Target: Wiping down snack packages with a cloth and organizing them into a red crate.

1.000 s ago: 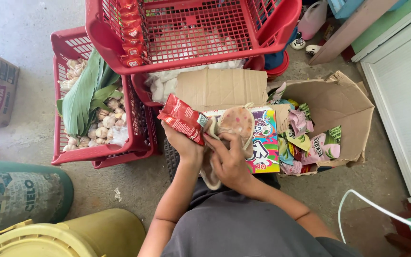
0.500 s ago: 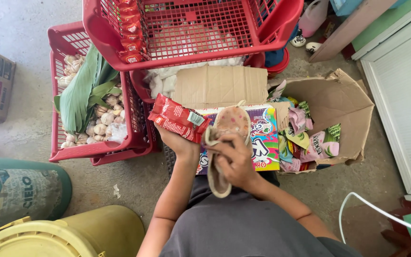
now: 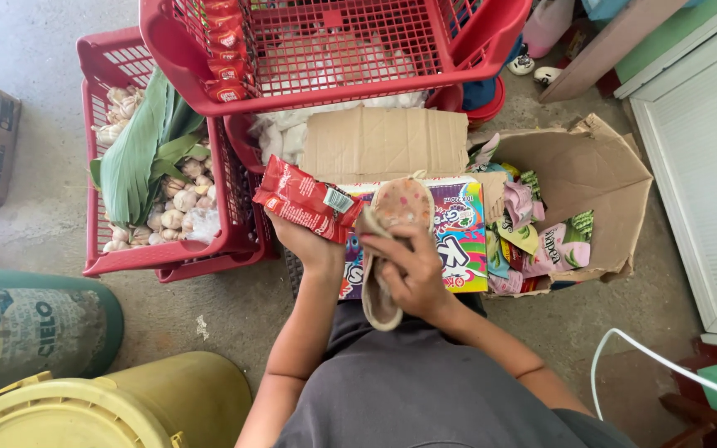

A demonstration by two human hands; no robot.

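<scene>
My left hand (image 3: 309, 242) grips a strip of red sachets (image 3: 302, 197) by its right end, holding it up over the floor in front of me. My right hand (image 3: 408, 274) is closed on a beige, speckled cloth (image 3: 393, 217) that touches the strip's end and hangs down past my palm. Under both hands lies a colourful printed box (image 3: 458, 236), resting on my lap.
A red basket (image 3: 159, 249) of garlic bulbs and green leaves stands to the left. Another red basket (image 3: 334, 50) is raised ahead. An open cardboard box (image 3: 607, 182) of snack packets sits right. A yellow bucket (image 3: 109, 406), a green barrel (image 3: 26, 332) and a white cable (image 3: 665, 361) are near.
The strip of red sachets has swung out to the left and flatter. My right hand with the cloth has slid down along it, towards my body.
</scene>
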